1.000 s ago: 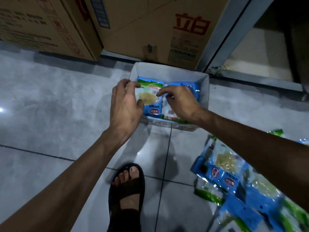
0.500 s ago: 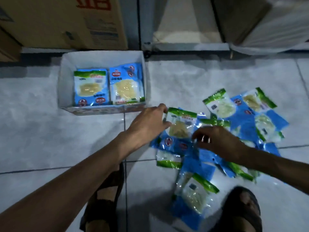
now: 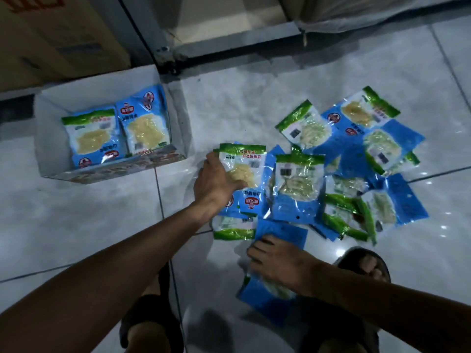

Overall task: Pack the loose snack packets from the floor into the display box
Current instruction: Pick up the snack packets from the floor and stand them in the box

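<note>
Blue packet (image 3: 246, 169) in left grip (image 3: 216, 180), right grip (image 3: 279, 262) flat on second packet (image 3: 283, 230) (box (image 3: 49, 128) bare at left)

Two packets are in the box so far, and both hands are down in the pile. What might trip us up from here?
The left hand holds a green-topped packet lying over its neighbours, so lifting it may drag others along. The right hand rests on a blue packet near the sandalled foot; a shifted step could crush it. Two packets already span the display box, so the next ones may slide crooked.
</note>
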A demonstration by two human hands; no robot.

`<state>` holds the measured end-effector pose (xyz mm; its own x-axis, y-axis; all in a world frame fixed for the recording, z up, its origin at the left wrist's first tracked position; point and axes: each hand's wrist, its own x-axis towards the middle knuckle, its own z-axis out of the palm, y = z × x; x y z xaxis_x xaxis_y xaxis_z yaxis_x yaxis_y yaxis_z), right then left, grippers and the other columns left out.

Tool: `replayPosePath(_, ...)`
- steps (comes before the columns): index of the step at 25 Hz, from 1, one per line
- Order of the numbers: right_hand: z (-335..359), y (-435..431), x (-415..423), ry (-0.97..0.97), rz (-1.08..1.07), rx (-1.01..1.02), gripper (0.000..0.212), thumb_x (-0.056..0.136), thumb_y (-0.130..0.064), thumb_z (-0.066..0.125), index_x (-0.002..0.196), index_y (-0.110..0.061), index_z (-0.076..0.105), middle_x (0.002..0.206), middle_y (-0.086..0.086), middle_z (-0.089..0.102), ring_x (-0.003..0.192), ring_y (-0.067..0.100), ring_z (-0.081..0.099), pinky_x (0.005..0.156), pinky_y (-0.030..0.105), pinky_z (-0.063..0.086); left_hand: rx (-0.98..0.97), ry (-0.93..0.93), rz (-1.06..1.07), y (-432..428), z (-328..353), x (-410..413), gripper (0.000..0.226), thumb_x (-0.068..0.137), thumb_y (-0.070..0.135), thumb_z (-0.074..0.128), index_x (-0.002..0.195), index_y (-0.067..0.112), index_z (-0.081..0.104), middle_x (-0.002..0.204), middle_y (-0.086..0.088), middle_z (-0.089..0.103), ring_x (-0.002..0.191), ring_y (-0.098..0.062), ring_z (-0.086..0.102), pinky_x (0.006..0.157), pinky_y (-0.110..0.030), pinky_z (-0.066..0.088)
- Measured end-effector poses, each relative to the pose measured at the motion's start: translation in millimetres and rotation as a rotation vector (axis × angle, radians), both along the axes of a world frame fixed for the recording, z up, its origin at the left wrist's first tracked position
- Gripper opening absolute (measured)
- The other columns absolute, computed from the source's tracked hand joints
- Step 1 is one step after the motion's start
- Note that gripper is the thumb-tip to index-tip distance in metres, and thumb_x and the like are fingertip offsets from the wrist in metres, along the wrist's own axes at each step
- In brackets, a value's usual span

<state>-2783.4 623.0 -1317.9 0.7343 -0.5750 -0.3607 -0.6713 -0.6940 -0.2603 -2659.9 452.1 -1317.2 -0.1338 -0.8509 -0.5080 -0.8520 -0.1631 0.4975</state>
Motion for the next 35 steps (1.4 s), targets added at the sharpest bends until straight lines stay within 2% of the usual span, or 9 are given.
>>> replayPosePath(4, -2.1, -11.5, -5.5, -0.027, -0.083, 0.048, 0.014, 0.077, -0.024, 0.052, 0.086, -0.023, 0.062, 0.088, -0.004, 0.066, 0.083, 0.018, 0.064, 0.076, 0.030, 0.051, 0.041, 0.146, 0.092, -7.2, -1.8, 4.1, 0.065, 0.063, 0.026, 0.089, 0.112, 0.014, 0.049, 0.111, -0.003, 0.065, 0.101, -0.023, 0.062, 0.082, -0.036, 0.052)
replayPosePath(8, 0.3, -21.4, -17.3, 0.020, -0.237, 0.216, 0.035, 0.082, -0.020, 0.064, 0.117, -0.018, 0.056, 0.110, 0.007, 0.069, 0.103, 0.028, 0.065, 0.090, 0.041, 0.052, -0.004, 0.191, 0.093, -9.9, 5.4, 11.3, 0.049, 0.074, 0.022, 0.082, 0.108, 0.015, 0.047, 0.097, 0.008, 0.062, 0.083, -0.013, 0.059, 0.056, -0.018, 0.039)
replayPosePath(14, 12.0, -39.8, -9.4, 0.059, -0.169, 0.199, 0.041, 0.097, -0.010, 0.041, 0.139, -0.016, 0.042, 0.132, 0.014, 0.056, 0.121, 0.034, 0.053, 0.102, 0.044, 0.043, -0.056, 0.279, 0.139, -12.5, 5.1, 19.8, 0.023, 0.087, 0.021, 0.068, 0.088, 0.020, 0.046, 0.089, 0.001, 0.072, 0.077, -0.015, 0.068, 0.066, -0.036, 0.056)
replayPosePath(18, 12.8, -44.5, -9.3, 0.086, -0.190, 0.238, 0.038, 0.095, -0.011, 0.045, 0.132, -0.016, 0.047, 0.126, 0.010, 0.058, 0.115, 0.032, 0.056, 0.097, 0.043, 0.045, -0.205, 0.182, 0.041, -14.1, 13.6, 20.8, 0.020, 0.093, 0.025, 0.060, 0.087, 0.017, 0.043, 0.081, 0.000, 0.065, 0.076, -0.021, 0.064, 0.064, -0.040, 0.052)
replayPosePath(23, 13.6, -49.5, -20.7, 0.040, -0.280, 0.303, 0.035, 0.091, -0.022, 0.055, 0.125, -0.025, 0.056, 0.126, 0.001, 0.058, 0.117, 0.024, 0.056, 0.094, 0.037, 0.044, -0.101, 0.139, 0.008, -17.5, 4.1, 15.9, 0.015, 0.096, 0.023, 0.053, 0.093, 0.016, 0.040, 0.092, -0.004, 0.063, 0.086, -0.024, 0.060, 0.066, -0.034, 0.043)
replayPosePath(25, 17.0, -53.0, -24.2, -0.022, -0.346, 0.310, 0.033, 0.088, -0.022, 0.058, 0.121, -0.024, 0.060, 0.126, 0.000, 0.060, 0.117, 0.023, 0.056, 0.095, 0.035, 0.042, -0.035, 0.108, 0.014, -20.3, -5.7, 13.1, 0.019, 0.093, 0.027, 0.057, 0.096, 0.016, 0.042, 0.106, -0.008, 0.062, 0.100, -0.027, 0.058, 0.073, -0.035, 0.043)
replayPosePath(29, 19.1, -59.7, -33.1, -0.020, -0.468, 0.342, 0.037, 0.090, -0.027, 0.057, 0.126, -0.024, 0.055, 0.131, -0.001, 0.057, 0.122, 0.021, 0.052, 0.100, 0.033, 0.038, -0.021, -0.023, -0.065, -16.7, -9.9, 0.1, 0.061, 0.072, 0.044, 0.079, 0.113, 0.012, 0.046, 0.118, -0.010, 0.052, 0.111, -0.029, 0.047, 0.088, -0.042, 0.045)
replayPosePath(32, 16.7, -57.9, -35.9, 0.012, -0.479, 0.361, 0.046, 0.093, -0.027, 0.053, 0.139, -0.024, 0.045, 0.139, 0.002, 0.051, 0.128, 0.022, 0.047, 0.104, 0.032, 0.034, -0.057, -0.061, -0.098, -16.4, -8.8, -5.2, 0.073, 0.062, 0.036, 0.088, 0.115, 0.015, 0.043, 0.119, -0.009, 0.053, 0.110, -0.029, 0.049, 0.083, -0.037, 0.043)
replayPosePath(35, 18.4, -57.2, -38.8, -0.096, -0.551, 0.402, 0.045, 0.090, -0.024, 0.058, 0.134, -0.025, 0.050, 0.129, 0.001, 0.059, 0.118, 0.021, 0.055, 0.096, 0.030, 0.040, -0.009, 0.098, -0.027, -19.1, -5.0, -4.7, 0.072, 0.062, 0.026, 0.090, 0.110, 0.021, 0.036, 0.103, 0.002, 0.057, 0.093, -0.021, 0.057, 0.067, -0.030, 0.044)
